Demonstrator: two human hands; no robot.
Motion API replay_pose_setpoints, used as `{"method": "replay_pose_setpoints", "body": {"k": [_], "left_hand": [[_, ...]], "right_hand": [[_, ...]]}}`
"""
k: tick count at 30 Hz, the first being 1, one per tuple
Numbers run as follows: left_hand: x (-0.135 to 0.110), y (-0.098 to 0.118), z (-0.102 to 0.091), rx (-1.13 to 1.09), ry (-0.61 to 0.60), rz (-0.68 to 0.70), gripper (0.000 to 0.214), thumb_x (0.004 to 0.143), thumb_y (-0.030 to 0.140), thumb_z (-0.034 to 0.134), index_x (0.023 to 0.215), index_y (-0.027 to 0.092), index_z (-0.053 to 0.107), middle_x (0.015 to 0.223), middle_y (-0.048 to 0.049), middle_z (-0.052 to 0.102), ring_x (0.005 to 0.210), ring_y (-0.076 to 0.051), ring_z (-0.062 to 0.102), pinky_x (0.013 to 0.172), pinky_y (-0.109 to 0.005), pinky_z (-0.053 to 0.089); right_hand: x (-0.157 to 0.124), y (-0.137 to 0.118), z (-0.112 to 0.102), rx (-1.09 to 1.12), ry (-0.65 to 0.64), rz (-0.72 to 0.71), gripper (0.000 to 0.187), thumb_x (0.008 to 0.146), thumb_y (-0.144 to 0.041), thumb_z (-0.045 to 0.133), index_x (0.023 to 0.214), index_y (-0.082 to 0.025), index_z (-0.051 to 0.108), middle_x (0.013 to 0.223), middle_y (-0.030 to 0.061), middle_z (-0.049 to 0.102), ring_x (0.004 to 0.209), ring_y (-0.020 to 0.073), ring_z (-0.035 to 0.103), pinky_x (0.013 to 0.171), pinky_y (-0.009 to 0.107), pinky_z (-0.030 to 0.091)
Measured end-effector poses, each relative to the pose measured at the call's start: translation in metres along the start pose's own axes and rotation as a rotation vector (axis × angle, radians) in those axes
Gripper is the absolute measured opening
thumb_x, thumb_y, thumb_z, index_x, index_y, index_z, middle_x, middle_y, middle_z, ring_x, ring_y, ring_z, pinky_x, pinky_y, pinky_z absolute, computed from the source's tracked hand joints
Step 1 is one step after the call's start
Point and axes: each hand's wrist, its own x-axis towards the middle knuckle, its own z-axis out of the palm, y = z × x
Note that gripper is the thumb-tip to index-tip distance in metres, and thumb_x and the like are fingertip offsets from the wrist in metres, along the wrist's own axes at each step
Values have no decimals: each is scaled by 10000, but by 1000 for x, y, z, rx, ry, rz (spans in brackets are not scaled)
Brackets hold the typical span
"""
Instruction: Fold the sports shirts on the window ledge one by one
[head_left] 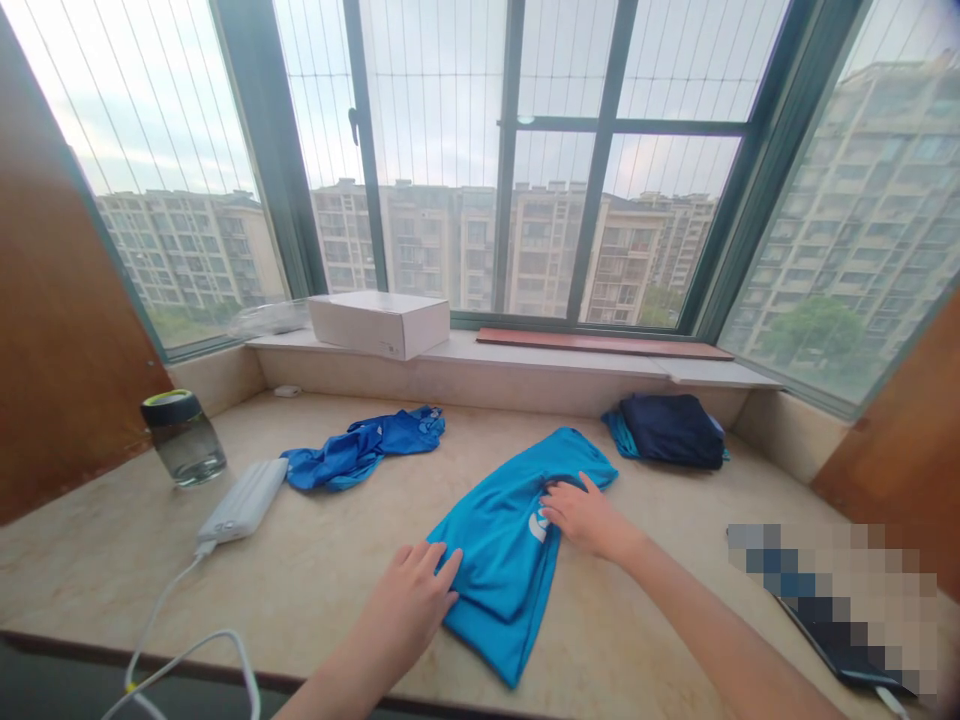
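Observation:
A bright blue garment (499, 530), possibly a T-shirt, lies folded into a long shape on the stone counter, with part of a white print showing at its right edge. On its lower left edge rests my left hand (416, 600), fingers apart. My right hand (583, 515) lies over the upper right edge beside the print, its fingers spread on the fabric and its thumb pointing up. Behind and to the left, a crumpled darker blue garment (360, 450) is spread out. A folded stack of navy and blue clothes (670, 432) sits at the back right.
At the left stand a water bottle (184, 440) and a white power bank (244, 500) with a cable (161, 605) hanging over the front edge. A white box (379, 325) is on the window ledge. A partly blurred phone (832, 630) lies at right.

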Motion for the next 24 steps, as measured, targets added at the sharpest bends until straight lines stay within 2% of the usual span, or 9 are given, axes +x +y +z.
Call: {"method": "replay_pose_setpoints", "body": {"k": [3, 6, 8, 11, 14, 16, 19, 21, 24], "left_hand": [[-10, 20, -1, -75, 33, 35, 394, 896, 255, 627, 1290, 258, 637, 1164, -130, 692, 1052, -315, 660, 918, -478, 541], [-21, 29, 4, -187, 113, 101, 418, 893, 287, 636, 1310, 286, 623, 1270, -129, 658, 1158, -323, 628, 988, -484, 529], [-28, 28, 10, -258, 141, 175, 519, 886, 324, 654, 1395, 301, 559, 1423, -127, 580, 1284, -339, 562, 1045, -485, 512], [-37, 23, 23, -319, 100, 278, 812, 821, 366, 729, 1544, 308, 364, 1545, -111, 465, 1370, -357, 489, 1073, -487, 508], [-43, 21, 36, -331, 83, 320, 959, 774, 292, 755, 1586, 343, 248, 1547, -88, 463, 1375, -357, 487, 1088, -498, 494], [-45, 22, 42, -318, 123, 334, 932, 791, 190, 687, 1585, 369, 235, 1520, -69, 501, 1352, -334, 520, 1090, -479, 496], [-48, 24, 43, -279, 210, 382, 871, 803, 67, 555, 1573, 368, 281, 1442, -53, 588, 1292, -294, 585, 1053, -423, 536], [-47, 25, 37, -277, 248, 421, 779, 835, 46, 505, 1536, 358, 370, 1367, -47, 651, 1242, -270, 626, 1018, -386, 564], [-46, 28, 19, -335, 237, 436, 586, 913, 74, 456, 1431, 345, 504, 1189, -37, 743, 1130, -245, 688, 975, -367, 587]], "right_hand": [[0, -3, -6, -95, 28, 17, 294, 1006, -267, 493, 1199, -227, 711, 1395, 134, 614, 1288, 302, 555, 1099, 540, 384], [-27, -26, -8, -60, 131, -4, 289, 950, -199, 572, 1201, -182, 715, 1377, 184, 614, 1231, 324, 597, 1052, 506, 450], [-56, -46, -10, 90, 171, -115, 352, 963, -252, 576, 1302, -220, 663, 1381, 148, 623, 1268, 308, 584, 1082, 495, 448], [-101, -67, -10, 260, 80, -333, 535, 918, -455, 657, 1417, -290, 560, 1470, 100, 555, 1347, 300, 528, 1103, 451, 463], [-129, -73, -5, 223, 77, -456, 605, 891, -364, 710, 1458, -315, 503, 1479, 106, 531, 1340, 295, 536, 1066, 420, 506], [-136, -73, 2, 186, 158, -472, 566, 912, -280, 683, 1448, -326, 507, 1453, 98, 557, 1307, 279, 570, 1048, 410, 522], [-139, -73, 14, 153, 276, -480, 456, 929, -303, 655, 1376, -326, 570, 1383, 83, 630, 1216, 272, 643, 995, 408, 562], [-137, -77, 21, 124, 346, -486, 351, 945, -300, 628, 1295, -326, 625, 1309, 73, 686, 1119, 259, 689, 930, 395, 593], [-132, -84, 25, 122, 416, -507, 230, 988, -245, 553, 1176, -300, 673, 1194, 61, 746, 1002, 230, 710, 848, 363, 596]]}}
